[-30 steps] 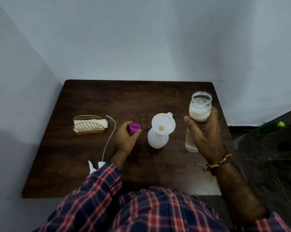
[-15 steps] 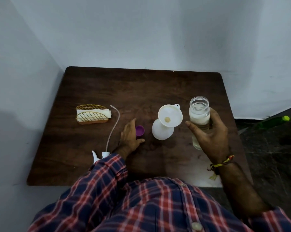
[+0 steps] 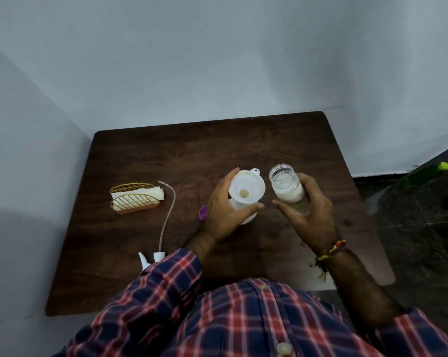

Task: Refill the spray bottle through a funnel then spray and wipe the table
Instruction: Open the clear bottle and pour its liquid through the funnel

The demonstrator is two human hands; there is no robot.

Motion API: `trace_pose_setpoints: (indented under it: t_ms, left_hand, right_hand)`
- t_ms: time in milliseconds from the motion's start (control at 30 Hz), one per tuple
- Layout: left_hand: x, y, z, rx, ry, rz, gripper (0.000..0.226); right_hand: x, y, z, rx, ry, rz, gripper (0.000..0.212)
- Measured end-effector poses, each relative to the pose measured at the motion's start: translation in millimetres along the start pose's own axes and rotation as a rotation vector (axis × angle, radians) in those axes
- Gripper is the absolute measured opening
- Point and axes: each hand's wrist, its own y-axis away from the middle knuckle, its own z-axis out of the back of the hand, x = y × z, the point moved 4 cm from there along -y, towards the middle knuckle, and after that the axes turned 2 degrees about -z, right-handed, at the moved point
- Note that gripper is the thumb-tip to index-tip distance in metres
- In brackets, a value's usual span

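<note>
White spray bottle (image 3: 246, 215) w/ funnel (image 3: 247, 189) seated in its neck is gripped by left hand (image 3: 225, 212), mid-table (image 3: 166, 279). Clear jar (image 3: 287, 186), mouth tilted twd funnel, is clasped in right hand (image 3: 307, 215). Purple cap (image 3: 203, 212) lies just left of left hand; sprayer head (image 3: 150, 258) w/ tube sits nr front edge.

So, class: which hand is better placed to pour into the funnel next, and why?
The right hand: it already grips the open jar of liquid beside the funnel, while the left hand steadies the funnel on the spray bottle.
</note>
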Motion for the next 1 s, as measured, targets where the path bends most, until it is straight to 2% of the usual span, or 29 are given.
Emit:
trace_pose_setpoints:
  t_ms: [67, 200, 433, 833, 1000]
  left_hand:
    - [4.2, -0.9, -0.8, -0.011, -0.021, 0.0, 0.096]
    - [2.3, -0.7, -3.1, 0.01, -0.03, 0.01, 0.106]
    - [-5.6, 1.2, -3.4, -0.051, -0.017, -0.012, 0.086]
    - [-0.4, -1.9, -4.7, -0.003, -0.141, -0.057, 0.105]
    - [3.6, -3.9, -6.1, -0.007, -0.156, -0.059, 0.096]
  right_hand:
    - [-4.3, -0.6, -2.9, 0.02, 0.017, 0.02, 0.061]
    - [-16.3, -1.5, -7.0, 0.03, 0.047, 0.03, 0.061]
    - [-26.4, -5.0, -11.3, 0.061, 0.152, 0.037, 0.064]
    - [-28.7, -10.8, -12.3, 0.07, 0.393, 0.071, 0.062]
    - [-29.3, -11.8, -13.1, 0.101, 0.436, 0.078, 0.064]
